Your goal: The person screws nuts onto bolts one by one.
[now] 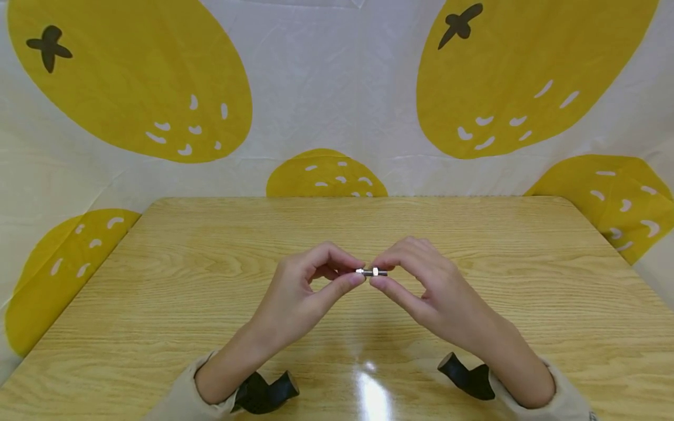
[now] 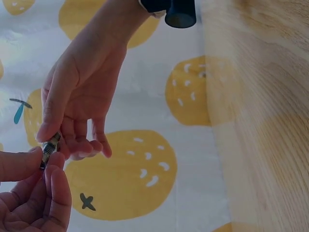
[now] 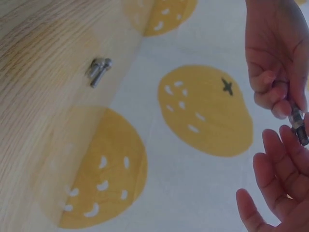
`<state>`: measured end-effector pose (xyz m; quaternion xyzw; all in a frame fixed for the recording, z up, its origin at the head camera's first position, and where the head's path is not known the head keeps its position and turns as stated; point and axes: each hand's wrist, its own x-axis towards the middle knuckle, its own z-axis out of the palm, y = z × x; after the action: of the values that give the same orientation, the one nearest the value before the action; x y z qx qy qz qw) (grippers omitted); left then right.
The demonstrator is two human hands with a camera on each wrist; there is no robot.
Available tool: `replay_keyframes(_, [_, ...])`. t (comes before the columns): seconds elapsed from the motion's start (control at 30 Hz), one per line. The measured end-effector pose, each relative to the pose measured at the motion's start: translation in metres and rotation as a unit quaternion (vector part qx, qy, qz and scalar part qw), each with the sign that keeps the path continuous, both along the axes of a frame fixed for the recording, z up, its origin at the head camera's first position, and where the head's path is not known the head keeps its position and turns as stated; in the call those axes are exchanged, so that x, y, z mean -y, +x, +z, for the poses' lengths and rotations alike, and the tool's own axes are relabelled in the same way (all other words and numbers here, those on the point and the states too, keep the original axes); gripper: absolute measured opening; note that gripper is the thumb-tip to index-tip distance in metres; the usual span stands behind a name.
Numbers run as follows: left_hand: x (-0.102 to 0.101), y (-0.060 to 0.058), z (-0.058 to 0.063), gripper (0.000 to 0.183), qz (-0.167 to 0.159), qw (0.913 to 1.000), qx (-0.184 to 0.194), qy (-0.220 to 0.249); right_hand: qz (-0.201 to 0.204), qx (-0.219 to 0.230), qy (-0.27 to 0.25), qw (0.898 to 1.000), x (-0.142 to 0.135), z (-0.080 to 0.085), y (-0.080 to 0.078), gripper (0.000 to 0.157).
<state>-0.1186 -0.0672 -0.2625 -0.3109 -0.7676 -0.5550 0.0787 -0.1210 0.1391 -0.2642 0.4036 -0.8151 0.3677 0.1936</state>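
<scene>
A small silver bolt (image 1: 367, 272) with a hex nut (image 1: 375, 272) on its dark threaded shank lies level between my hands, above the table. My left hand (image 1: 310, 286) pinches the bolt's left end between thumb and fingertips. From the other side my right hand (image 1: 426, 280) has thumb and index finger at the nut, its thumb below and finger above. The threads of the bolt (image 2: 48, 151) show between both sets of fingertips in the left wrist view. In the right wrist view the shank end of the bolt (image 3: 302, 134) sticks out by the right fingers.
A wooden table (image 1: 210, 234) stretches beneath both hands. Behind it hangs a white cloth (image 1: 337, 88) printed with yellow fruit. Loose metal bolts (image 3: 100, 71) lie together on the wood in the right wrist view. Dark wrist camera mounts (image 1: 268, 392) jut from both sleeves.
</scene>
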Motion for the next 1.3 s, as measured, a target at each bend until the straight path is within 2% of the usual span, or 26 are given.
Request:
replay_keyframes(0.13, [-0.0004,-0.0001,-0.0005,0.01,-0.009,0.9999,-0.008,0.004,-0.005,-0.003,-0.005,1.0,0.0009,-0.0023,-0.0012,0.007])
replay_keyframes(0.33, [-0.001,-0.0002,-0.0009,0.009,-0.012,0.9999,-0.011,0.003,-0.031,0.0,-0.001,1.0,-0.0009,-0.0032,-0.0009,0.007])
replay_keyframes(0.47, [-0.0007,0.0001,-0.0005,0.01,-0.003,1.0,-0.008,-0.001,-0.026,-0.001,-0.005,1.0,-0.002,-0.0015,-0.0001,0.025])
replay_keyframes(0.53, [-0.0003,0.0001,-0.0003,0.01,0.0,1.0,-0.008,-0.001,-0.017,-0.005,-0.007,1.0,-0.0016,-0.0006,-0.0001,0.028])
replay_keyframes(0.73, [-0.0003,-0.0001,-0.0001,0.01,0.003,1.0,-0.002,0.0,0.001,-0.016,-0.014,1.0,-0.001,0.0011,-0.0003,0.023])
replay_keyframes(1.0, [-0.0001,-0.0004,0.0001,0.01,-0.001,1.0,-0.002,0.005,-0.002,0.005,-0.002,1.0,-0.0008,0.0001,-0.0002,0.02])
replay_keyframes(1.23, [-0.0008,-0.0009,-0.0009,0.009,-0.007,1.0,0.002,0.007,0.0,0.012,0.017,1.0,0.0006,-0.005,-0.0014,0.005])
replay_keyframes(1.3, [-0.0009,-0.0011,-0.0013,0.009,-0.007,0.9999,0.003,0.007,-0.004,0.014,0.025,1.0,0.001,-0.0057,-0.0021,0.008])
